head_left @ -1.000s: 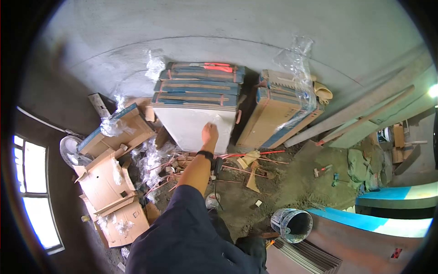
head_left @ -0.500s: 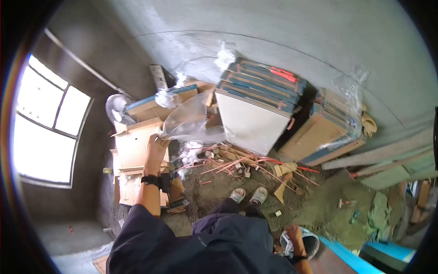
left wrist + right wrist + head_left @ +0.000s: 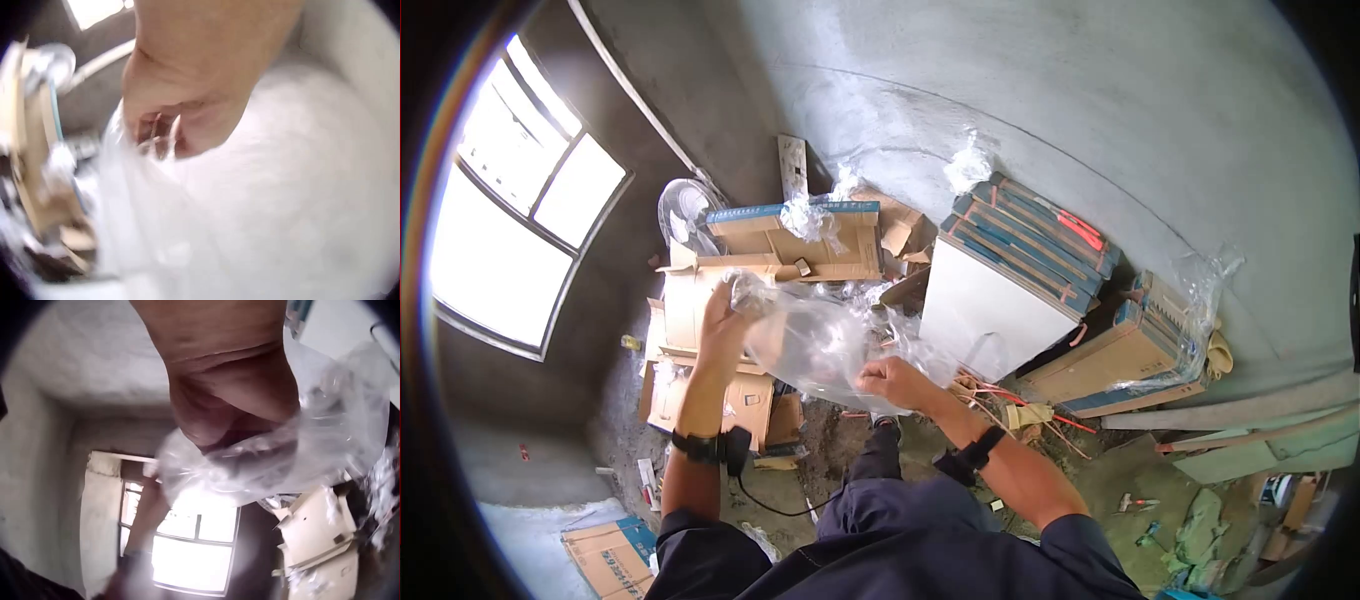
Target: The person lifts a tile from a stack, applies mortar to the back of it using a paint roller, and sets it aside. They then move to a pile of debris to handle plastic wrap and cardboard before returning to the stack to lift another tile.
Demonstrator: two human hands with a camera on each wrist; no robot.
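Observation:
A clear plastic sheet stretches between my two hands, crumpled at both ends. My left hand grips its left end, fingers curled into the film. At the lower right of the sheet, my right hand holds a bunched part. The right wrist view shows the film gathered under the curled fingers of that hand. In the left wrist view the sheet hangs down from the left hand, whose fingertips are partly hidden. Beyond the sheet stands a stack of white-faced panels with blue and brown edge wrapping.
Opened cardboard boxes and loose plastic lie at the left, near a fan. More packed cartons lean against the wall at the right. Strips and debris litter the floor. A hammer lies at the lower right.
The left hand went from the white panel to the left, pulling the plastic sheet away. The right hand came up from beside the bucket and took hold of the sheet. The view turned left.

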